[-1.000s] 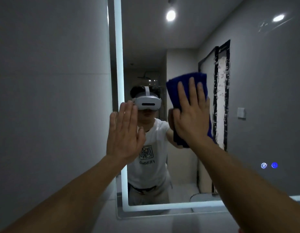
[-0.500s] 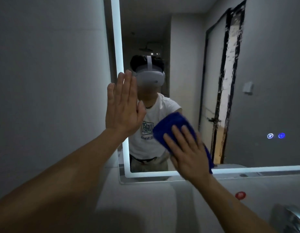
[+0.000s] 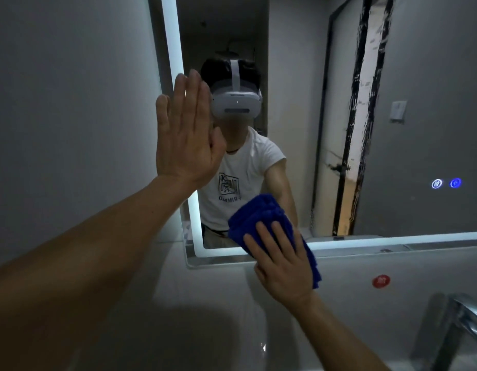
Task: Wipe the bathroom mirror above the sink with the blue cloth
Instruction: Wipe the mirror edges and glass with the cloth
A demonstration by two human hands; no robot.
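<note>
The mirror [image 3: 419,76] has a lit white strip along its left and bottom edges. My right hand [image 3: 281,266] lies flat on the folded blue cloth [image 3: 261,214], pressing it against the mirror's lit bottom edge, left of centre. My left hand [image 3: 185,132] is flat and open, fingers up, resting on the mirror's left lit strip, above and to the left of the cloth. The glass reflects a person in a white T-shirt wearing a white headset.
A chrome tap [image 3: 464,319] juts in at the lower right over the pale sink area. A red round sticker [image 3: 381,281] sits on the wall below the mirror. Two lit touch buttons [image 3: 446,183] glow on the glass at right. A grey wall [image 3: 71,103] fills the left.
My right hand has slid the blue cloth down the glass, from about head height to the bottom lit edge. The view has tilted down, bringing the tap in. My left hand stays put.
</note>
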